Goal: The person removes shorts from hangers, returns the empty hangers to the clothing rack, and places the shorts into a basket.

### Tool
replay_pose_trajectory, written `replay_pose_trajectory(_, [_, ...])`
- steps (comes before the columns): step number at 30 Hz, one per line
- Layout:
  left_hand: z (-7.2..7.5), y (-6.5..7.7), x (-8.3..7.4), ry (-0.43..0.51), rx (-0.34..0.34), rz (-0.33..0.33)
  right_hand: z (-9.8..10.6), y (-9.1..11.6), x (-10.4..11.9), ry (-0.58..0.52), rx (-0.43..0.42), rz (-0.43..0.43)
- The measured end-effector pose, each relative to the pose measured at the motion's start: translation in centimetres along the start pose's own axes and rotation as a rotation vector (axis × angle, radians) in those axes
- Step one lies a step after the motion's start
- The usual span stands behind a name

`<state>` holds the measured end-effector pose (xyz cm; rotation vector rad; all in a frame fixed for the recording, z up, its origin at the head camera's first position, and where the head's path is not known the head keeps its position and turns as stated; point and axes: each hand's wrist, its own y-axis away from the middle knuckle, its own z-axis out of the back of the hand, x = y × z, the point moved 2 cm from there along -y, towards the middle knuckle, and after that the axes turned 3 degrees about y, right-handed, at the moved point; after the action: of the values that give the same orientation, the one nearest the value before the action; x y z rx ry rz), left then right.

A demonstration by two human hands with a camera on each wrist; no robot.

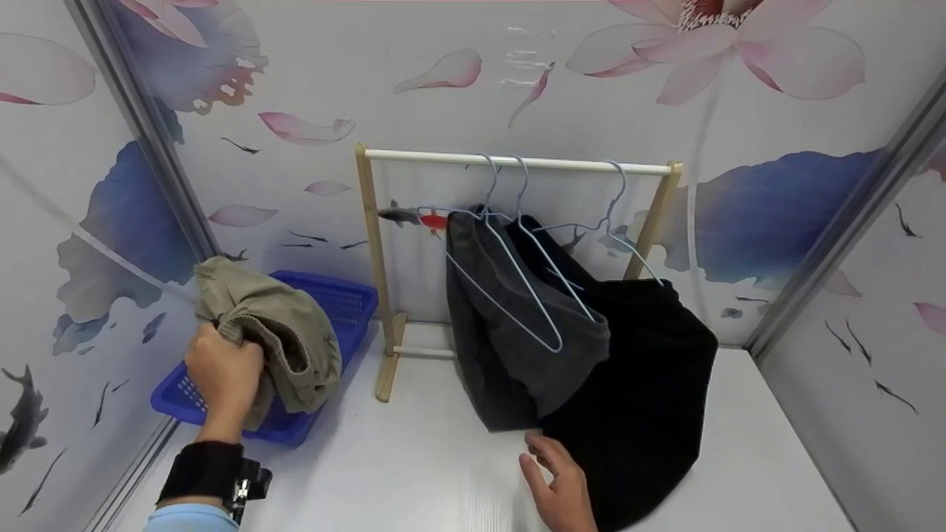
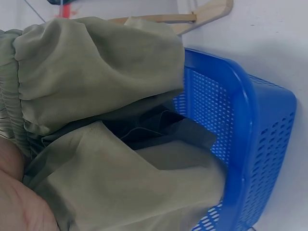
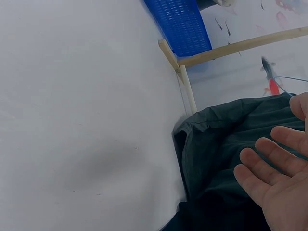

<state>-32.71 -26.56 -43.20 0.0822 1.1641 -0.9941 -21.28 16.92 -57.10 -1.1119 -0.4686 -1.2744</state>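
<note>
The left hand point(image 1: 224, 369) is clamped on a khaki garment point(image 1: 310, 332), its fingers curled tight round a bunch of the cloth, and the garment hangs in loose folds over a blue basket point(image 1: 344, 314) at the left edge of the white worktop point(image 1: 414, 458). In the left wrist view a gathered edge point(image 2: 9, 86) of the garment shows just beside the hand, and the cloth covers much of the basket's opening. The right hand point(image 1: 562, 488) grips nothing — its fingers are apart, slightly bent, just beside the hanging clothes; whether it touches them I cannot tell. A wooden rack point(image 1: 569, 165) with a white rail stands near the back edge of the worktop, carrying three pale blue hangers point(image 1: 624, 181). A grey garment point(image 1: 517, 362) hangs at the left and middle hangers, with wire arms showing across its face; a black garment point(image 1: 635, 384) hangs beside and partly behind it — reaching to the rightmost hanger and spreading down short of the worktop's right edge. A black strap point(image 1: 199, 473) circles the left wrist, above a light blue sleeve point(image 1: 191, 519).
</note>
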Motion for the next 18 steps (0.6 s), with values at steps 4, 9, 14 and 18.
replay_pose_trajectory(4, [-0.4, 0.1, 1.0, -0.012, 0.005, 0.023, 0.0, 0.1, -0.1, 0.004, -0.009, 0.011])
replay_pose_trajectory(9, [-0.8, 0.3, 2.3, -0.027, 0.009, 0.033, -0.1, 0.2, -0.2, 0.017, -0.03, 0.038])
replay_pose_trajectory(14, [-1.2, 0.5, 3.0, -0.029, 0.039, 0.025, -0.2, 0.1, -0.2, 0.012, -0.041, 0.044])
replay_pose_trajectory(18, [-1.6, 0.9, 3.5, -0.074, 0.101, 0.053, -0.3, 0.0, -0.1, 0.018, -0.03, 0.03])
